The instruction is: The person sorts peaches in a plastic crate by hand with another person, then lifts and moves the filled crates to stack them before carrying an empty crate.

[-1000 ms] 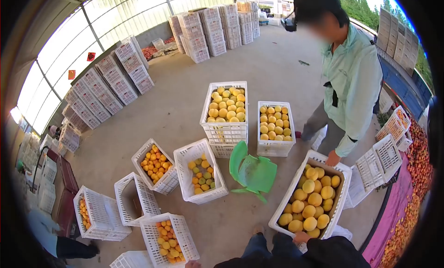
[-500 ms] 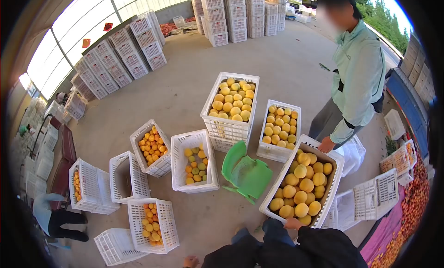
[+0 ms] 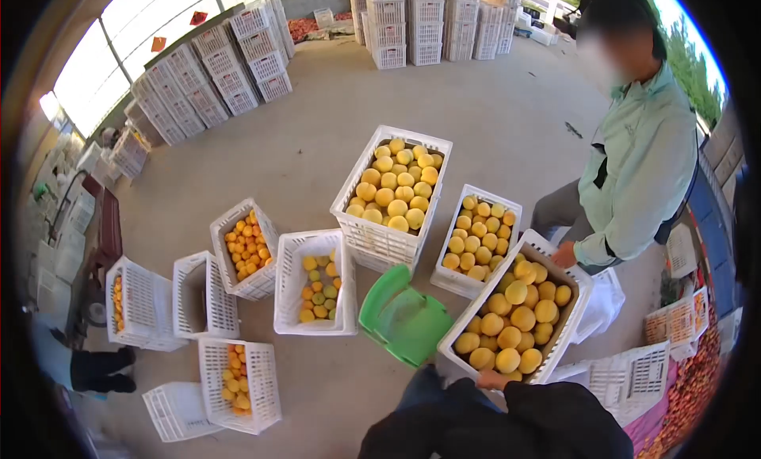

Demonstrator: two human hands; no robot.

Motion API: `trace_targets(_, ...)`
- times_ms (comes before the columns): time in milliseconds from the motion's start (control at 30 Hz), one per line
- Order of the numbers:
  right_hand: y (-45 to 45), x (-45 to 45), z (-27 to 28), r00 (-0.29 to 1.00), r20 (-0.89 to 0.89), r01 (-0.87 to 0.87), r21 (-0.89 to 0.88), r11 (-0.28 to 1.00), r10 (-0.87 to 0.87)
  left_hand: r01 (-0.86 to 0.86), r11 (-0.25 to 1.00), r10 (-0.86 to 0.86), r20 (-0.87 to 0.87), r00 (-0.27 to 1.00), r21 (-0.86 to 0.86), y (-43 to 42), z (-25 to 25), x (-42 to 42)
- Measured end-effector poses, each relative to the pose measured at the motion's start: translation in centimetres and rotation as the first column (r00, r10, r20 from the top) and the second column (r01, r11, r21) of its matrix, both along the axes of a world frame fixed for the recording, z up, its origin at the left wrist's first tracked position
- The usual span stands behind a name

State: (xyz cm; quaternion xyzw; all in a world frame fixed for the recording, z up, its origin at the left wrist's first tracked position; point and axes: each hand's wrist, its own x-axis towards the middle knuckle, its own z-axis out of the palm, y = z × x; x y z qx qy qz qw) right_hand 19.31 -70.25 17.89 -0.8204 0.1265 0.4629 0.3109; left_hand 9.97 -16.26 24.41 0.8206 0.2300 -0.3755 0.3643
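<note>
The crate (image 3: 566, 326), closer to the chair (image 3: 408, 328) than a second ago, seems jointly shifted by a co-worker's hand (image 3: 564, 255) and the right hand (image 3: 493, 380), curled over its near rim; the left hand, now out of view, cannot be judged.

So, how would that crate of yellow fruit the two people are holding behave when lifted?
Probably heavy: the white plastic crate holds many yellow fruit, and the wearer's right hand and a co-worker's hand grip opposite ends. Its straight-edged walls look stiff, so it should keep its shape. The uncovered round fruit might roll if it tips.
</note>
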Motion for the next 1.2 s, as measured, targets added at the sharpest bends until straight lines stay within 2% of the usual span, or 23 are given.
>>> trace_targets(33,-0.5,0.5,0.6,0.990,-0.020,0.144,0.099,0.985,-0.142,-0.010,1.000,0.010,-0.004,1.000,-0.003,-0.5,0.2,0.7)
trace_targets(133,-0.5,3.1,2.4,0.985,-0.008,0.172,0.044,0.984,-0.172,-0.014,1.000,0.014,-0.010,1.000,-0.019,-1.9,0.9,3.0)
trace_targets(167,-0.8,3.9,2.7,0.991,-0.032,0.127,0.007,0.992,-0.126,-0.010,1.000,0.010,-0.023,1.000,-0.024,-2.4,1.6,3.7)
trace_targets(200,-0.9,4.8,4.0,0.985,-0.061,0.160,0.007,0.987,-0.159,-0.004,1.000,0.003,-0.035,0.999,-0.027,-2.6,1.9,4.4)
trace_targets(233,-1.5,5.4,3.8,0.990,-0.045,0.132,0.013,0.991,-0.131,-0.001,0.999,-0.001,-0.050,0.999,-0.033,-3.4,2.9,5.2)
trace_targets(300,-3.1,6.6,3.7,0.995,-0.038,0.088,0.009,0.996,-0.087,-0.006,1.000,0.006,-0.007,1.000,-0.027,-2.7,0.1,5.3)
trace_targets(367,-4.9,8.4,3.9,0.999,0.034,0.001,-0.096,0.995,0.003,-0.013,1.000,0.014,0.014,1.000,-0.022,-3.0,-1.3,5.2)
trace_targets(400,-6.0,9.2,1.8,0.990,0.005,-0.137,-0.154,0.978,0.140,-0.017,1.000,0.017,0.022,1.000,-0.022,-3.0,-2.0,5.0)
trace_targets(467,-7.5,12.0,3.6,0.991,-0.006,-0.133,-0.157,0.979,0.133,-0.010,0.999,0.011,0.033,0.999,-0.037,-3.6,-3.8,3.5)
trace_targets(500,-8.9,12.5,2.1,0.988,0.021,-0.148,-0.156,0.977,0.153,0.007,0.998,-0.005,0.042,0.999,-0.055,-3.8,-5.1,2.4)
trace_targets(533,-10.0,13.6,1.1,0.983,0.048,-0.166,-0.159,0.973,0.175,0.293,0.918,-0.273,0.108,0.956,-0.267,-5.4,-5.5,2.2)
trace_targets(567,-11.0,14.6,0.4,0.982,0.072,-0.166,-0.136,0.977,0.177,-0.018,0.998,0.021,0.048,0.999,-0.060,-5.6,-5.1,1.8)
trace_targets(667,-13.5,19.2,0.9,0.979,0.070,-0.184,-0.077,0.980,0.190,-0.153,0.988,0.154,0.043,0.987,-0.033,-11.5,-0.8,4.3)
trace_targets(733,-14.7,22.5,0.4,0.975,0.068,-0.205,-0.089,0.975,0.211,-0.208,0.978,0.209,0.036,0.977,-0.025,-15.5,1.2,4.7)
trace_targets(767,-15.6,23.7,-0.8,0.973,0.135,-0.183,-0.036,0.983,0.186,-0.225,0.974,0.226,0.030,0.974,-0.018,-17.2,2.2,4.7)
trace_targets(800,-15.7,25.8,1.3,0.979,0.122,-0.163,-0.016,0.987,0.163,-0.240,0.971,0.241,0.021,0.970,-0.013,-18.9,2.9,4.7)
trace_targets(833,-16.4,27.0,0.7,0.966,0.171,-0.188,-0.040,0.981,0.192,-0.246,0.969,0.246,0.010,0.969,-0.011,-20.6,3.8,4.6)
trace_targets(900,-17.4,30.0,1.2,0.974,0.152,-0.169,-0.008,0.986,0.169,-0.268,0.963,0.268,-0.021,0.963,-0.005,-24.2,5.7,5.0)
trace_targets(933,-17.2,30.9,2.2,0.988,0.130,-0.087,-0.024,0.996,0.089,-0.277,0.961,0.277,-0.037,0.960,0.000,-25.5,6.8,4.9)
trace_targets(967,-17.7,31.7,0.7,0.976,0.173,-0.129,-0.034,0.991,0.133,-0.289,0.957,0.289,-0.050,0.956,0.007,-26.7,7.7,4.9)
trace_targets(1033,-18.2,33.3,-0.7,0.987,0.155,-0.027,-0.008,1.000,0.028,-0.317,0.948,0.317,-0.074,0.945,0.020,-28.8,9.6,5.0)
trace_targets(1067,-18.4,33.9,-2.1,0.976,0.219,-0.001,-0.052,0.999,0.012,-0.326,0.945,0.327,-0.084,0.941,0.026,-29.7,10.3,5.0)
trace_targets(1200,-19.0,37.7,-2.4,0.986,0.126,-0.104,-0.031,0.994,0.107,-0.360,0.931,0.364,-0.116,0.924,0.050,-32.7,12.3,4.9)
